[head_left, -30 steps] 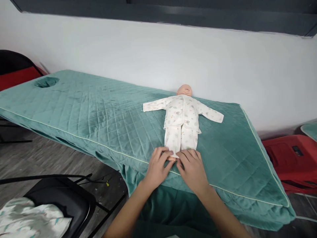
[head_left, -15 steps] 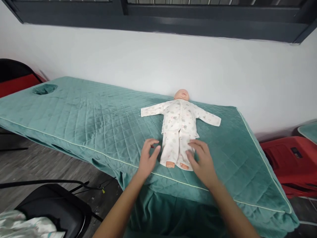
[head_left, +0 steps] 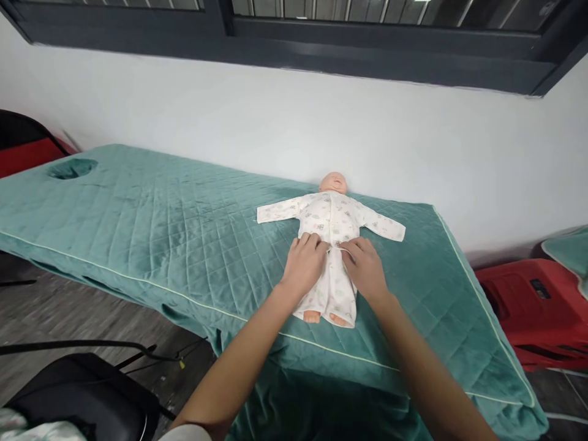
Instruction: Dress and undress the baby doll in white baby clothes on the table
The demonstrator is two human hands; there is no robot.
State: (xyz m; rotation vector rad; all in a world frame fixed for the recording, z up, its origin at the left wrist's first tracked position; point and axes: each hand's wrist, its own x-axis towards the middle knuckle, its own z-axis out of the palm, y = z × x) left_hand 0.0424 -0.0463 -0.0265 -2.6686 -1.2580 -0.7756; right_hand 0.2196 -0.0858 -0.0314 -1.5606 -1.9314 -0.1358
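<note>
A baby doll (head_left: 334, 182) lies on its back on a teal quilted massage bed (head_left: 174, 226), head toward the white wall. It wears a white printed jacket (head_left: 328, 219) with sleeves spread and matching trousers (head_left: 335, 294); bare feet show at the near end. My left hand (head_left: 304, 263) rests on the doll's waist at the left, fingers curled at the jacket's hem. My right hand (head_left: 365, 266) lies at the waist on the right, fingers pinching the hem.
The bed has a face hole (head_left: 68, 168) at its far left end. A black chair (head_left: 87, 392) stands at the lower left with cloth on it. Red furniture (head_left: 537, 312) sits to the right. A dark window frame (head_left: 294, 37) runs above the wall.
Both hands moved from the doll's feet up along the trousers to its waist and closed on the jacket's hem. The camera tilted up a little.
</note>
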